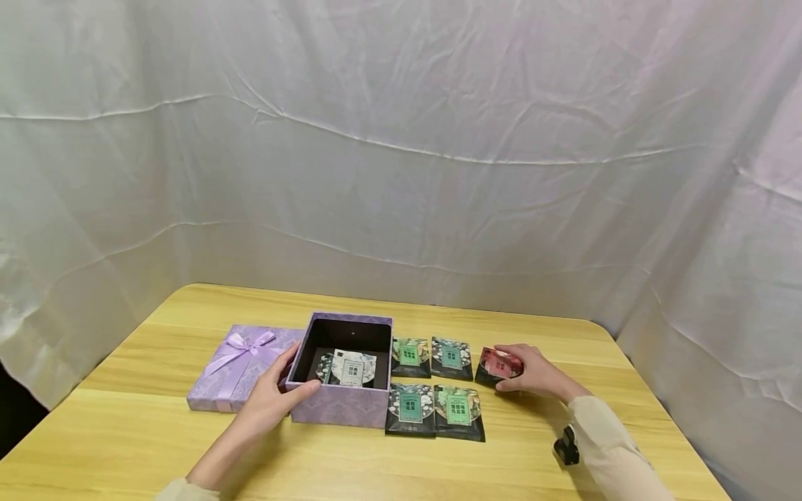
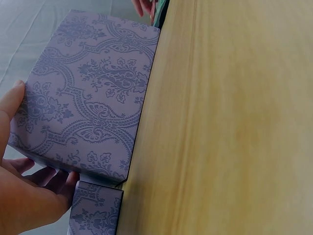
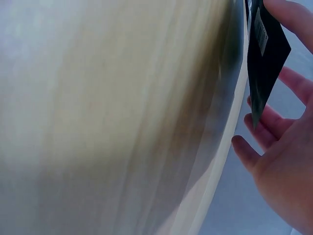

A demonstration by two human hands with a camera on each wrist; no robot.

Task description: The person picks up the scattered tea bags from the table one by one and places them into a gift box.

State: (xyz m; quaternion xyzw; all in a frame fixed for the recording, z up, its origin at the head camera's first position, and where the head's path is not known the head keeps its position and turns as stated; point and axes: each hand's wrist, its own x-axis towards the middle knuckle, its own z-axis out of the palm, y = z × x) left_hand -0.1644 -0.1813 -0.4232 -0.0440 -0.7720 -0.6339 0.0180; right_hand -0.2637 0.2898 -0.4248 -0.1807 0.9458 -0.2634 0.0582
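A purple patterned gift box stands uncovered, its inside black. My left hand grips the box's near left corner, thumb along the front rim and fingers down the left side. Inside lies a white tea sachet overlapping a darker one. My right hand pinches a red and black tea sachet by its right side. In the right wrist view, the black back of this sachet shows, tilted up between thumb and fingers. The left wrist view shows the box's patterned wall.
The purple lid with its ribbon bow lies left of the box. Right of the box, several green and teal sachets lie in two rows on the wooden table. A black device sits at the right wrist. White cloth hangs behind.
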